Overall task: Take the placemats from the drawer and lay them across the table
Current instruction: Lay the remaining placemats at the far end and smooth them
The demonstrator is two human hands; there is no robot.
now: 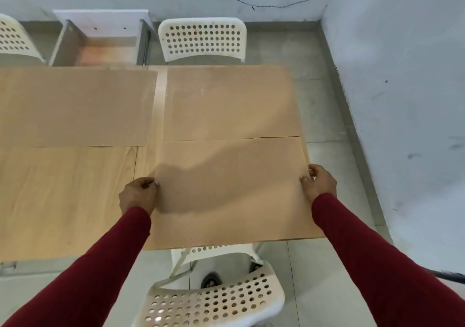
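Note:
A tan dotted placemat point(231, 190) lies at the near right of the wooden table point(68, 201). My left hand point(138, 195) pinches its left edge and my right hand point(318, 182) pinches its right edge. A second placemat point(230, 102) lies flat just beyond it, their edges meeting. A third placemat point(75, 106) covers the far left of the table. The drawer is not in view.
A white perforated chair point(203, 39) stands at the far side, another chair point(216, 299) right below me, and part of one more chair point(13, 37) at far left. A white side table point(100, 22) stands by the wall. The grey wall point(402, 100) closes the right.

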